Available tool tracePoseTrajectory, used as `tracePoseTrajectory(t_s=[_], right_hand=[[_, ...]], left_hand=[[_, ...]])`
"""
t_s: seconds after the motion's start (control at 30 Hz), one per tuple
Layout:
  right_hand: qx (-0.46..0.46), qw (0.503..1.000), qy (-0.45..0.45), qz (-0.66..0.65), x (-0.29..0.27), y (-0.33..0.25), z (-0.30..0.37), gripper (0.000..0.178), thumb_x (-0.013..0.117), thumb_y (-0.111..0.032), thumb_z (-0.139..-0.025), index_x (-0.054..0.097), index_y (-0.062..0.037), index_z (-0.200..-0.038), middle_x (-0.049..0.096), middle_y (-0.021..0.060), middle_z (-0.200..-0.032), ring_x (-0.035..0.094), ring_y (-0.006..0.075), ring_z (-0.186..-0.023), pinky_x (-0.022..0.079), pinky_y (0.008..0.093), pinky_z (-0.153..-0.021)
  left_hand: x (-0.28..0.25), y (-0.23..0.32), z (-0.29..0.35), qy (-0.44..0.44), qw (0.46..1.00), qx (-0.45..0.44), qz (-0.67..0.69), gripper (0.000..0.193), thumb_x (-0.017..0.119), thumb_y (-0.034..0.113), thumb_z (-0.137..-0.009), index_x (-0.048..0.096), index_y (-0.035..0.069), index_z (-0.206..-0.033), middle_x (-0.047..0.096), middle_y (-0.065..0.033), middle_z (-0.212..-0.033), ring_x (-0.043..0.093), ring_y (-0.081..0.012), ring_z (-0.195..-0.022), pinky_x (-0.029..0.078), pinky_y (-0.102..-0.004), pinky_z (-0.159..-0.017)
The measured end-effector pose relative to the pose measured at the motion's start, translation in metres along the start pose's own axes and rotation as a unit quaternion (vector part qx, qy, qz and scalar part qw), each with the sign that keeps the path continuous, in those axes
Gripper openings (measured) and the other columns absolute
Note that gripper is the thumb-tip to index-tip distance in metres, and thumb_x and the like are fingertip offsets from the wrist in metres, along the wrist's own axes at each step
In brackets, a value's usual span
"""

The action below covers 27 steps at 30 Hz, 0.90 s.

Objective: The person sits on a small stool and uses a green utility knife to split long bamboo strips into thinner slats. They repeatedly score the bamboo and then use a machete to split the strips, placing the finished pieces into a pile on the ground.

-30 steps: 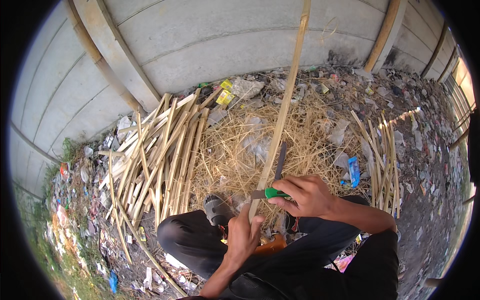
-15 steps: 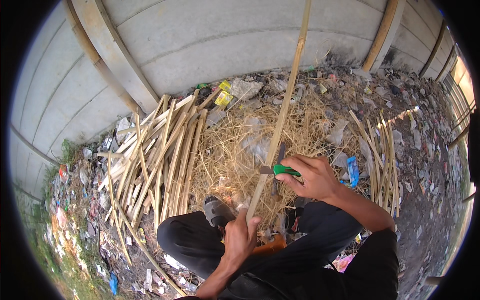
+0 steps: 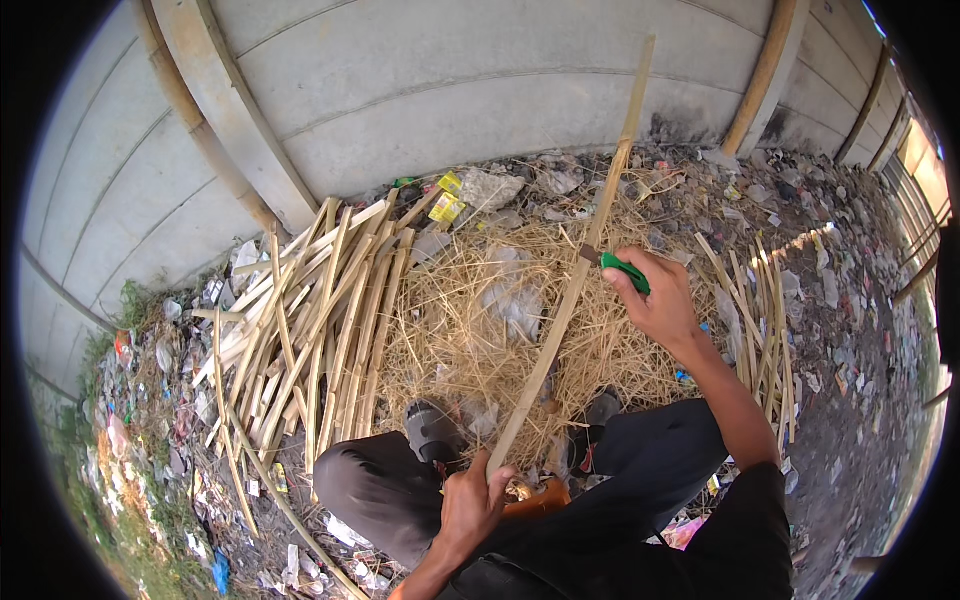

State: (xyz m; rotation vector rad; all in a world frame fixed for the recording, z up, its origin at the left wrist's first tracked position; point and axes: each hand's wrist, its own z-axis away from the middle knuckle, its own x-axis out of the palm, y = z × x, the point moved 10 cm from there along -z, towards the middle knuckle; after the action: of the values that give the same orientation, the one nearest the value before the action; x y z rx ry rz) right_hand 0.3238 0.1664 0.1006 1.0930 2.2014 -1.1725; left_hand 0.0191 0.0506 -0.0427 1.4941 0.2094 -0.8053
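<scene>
Bamboo strip: the long pale strip (image 3: 557, 328) slants up and away from between the person's knees, over the shavings (image 3: 450, 320).
Left hand: the left hand (image 3: 468, 512) pinches the strip's near end between thumb and fingers.
Right hand: the right hand (image 3: 660, 300) is wrapped around the green handle of the knife (image 3: 627, 273).
Blade: lies across the strip, beyond its middle.
Strip piles: a big heap (image 3: 335, 320) left, a smaller bundle (image 3: 772, 330) right.
Wall: grey panels (image 3: 480, 100) behind.
</scene>
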Motion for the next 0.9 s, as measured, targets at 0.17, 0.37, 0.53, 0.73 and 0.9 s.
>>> tracePoseTrajectory(t_s=[0.17, 0.37, 0.53, 0.73, 0.9], right_hand=[[0.02, 0.998, -0.05, -0.011, 0.003, 0.014, -0.002, 0.031, 0.071, -0.029, -0.099, 0.07, 0.0, -0.109, 0.073, 0.0141, -0.083, 0.069, 0.0262, -0.065, 0.053, 0.0352, -0.061], [-0.053, 0.994, -0.073, -0.059, 0.026, -0.025, 0.03, 0.031, 0.072, -0.031, -0.098, 0.069, -0.0027, -0.11, 0.074, 0.0121, -0.094, 0.073, 0.0291, -0.075, 0.057, 0.0367, -0.064], [-0.11, 0.991, -0.049, -0.066, 0.026, -0.052, 0.04, 0.027, 0.075, -0.029, -0.096, 0.07, -0.0056, -0.107, 0.074, 0.0095, -0.092, 0.074, 0.0261, -0.071, 0.057, 0.0354, -0.06], [-0.11, 0.992, -0.052, -0.027, 0.018, -0.048, 0.025, 0.028, 0.076, -0.029, -0.095, 0.071, -0.0049, -0.108, 0.075, 0.0109, -0.091, 0.074, 0.0256, -0.071, 0.057, 0.0349, -0.059], [-0.091, 0.995, 0.017, -0.034, 0.011, -0.022, 0.016, 0.029, 0.073, -0.03, -0.098, 0.072, -0.0034, -0.107, 0.074, 0.0122, -0.088, 0.072, 0.0262, -0.068, 0.056, 0.0358, -0.06]], left_hand=[[-0.002, -0.015, 0.008, 0.0, 1.0, 0.001, 0.014, 0.049, 0.052, 0.044, -0.108, 0.059, -0.003, -0.095, 0.056, -0.0235, -0.06, 0.063, -0.0471, -0.06, 0.048, -0.0499, -0.055], [0.001, -0.01, 0.007, -0.034, 0.996, -0.019, 0.085, 0.05, 0.049, 0.043, -0.11, 0.062, -0.004, -0.098, 0.056, -0.0227, -0.059, 0.062, -0.0464, -0.058, 0.048, -0.0474, -0.057], [0.002, 0.0, 0.004, -0.036, 0.994, -0.022, 0.101, 0.048, 0.048, 0.04, -0.11, 0.062, -0.004, -0.098, 0.055, -0.0225, -0.06, 0.062, -0.0446, -0.058, 0.048, -0.0466, -0.057], [-0.002, -0.003, 0.008, -0.023, 0.995, -0.02, 0.09, 0.046, 0.049, 0.039, -0.11, 0.062, -0.004, -0.096, 0.055, -0.0219, -0.06, 0.062, -0.0424, -0.058, 0.047, -0.0462, -0.057], [0.001, -0.009, 0.014, -0.039, 0.994, -0.023, 0.095, 0.045, 0.05, 0.038, -0.11, 0.062, -0.004, -0.098, 0.055, -0.0225, -0.061, 0.06, -0.0456, -0.058, 0.046, -0.0469, -0.057]])
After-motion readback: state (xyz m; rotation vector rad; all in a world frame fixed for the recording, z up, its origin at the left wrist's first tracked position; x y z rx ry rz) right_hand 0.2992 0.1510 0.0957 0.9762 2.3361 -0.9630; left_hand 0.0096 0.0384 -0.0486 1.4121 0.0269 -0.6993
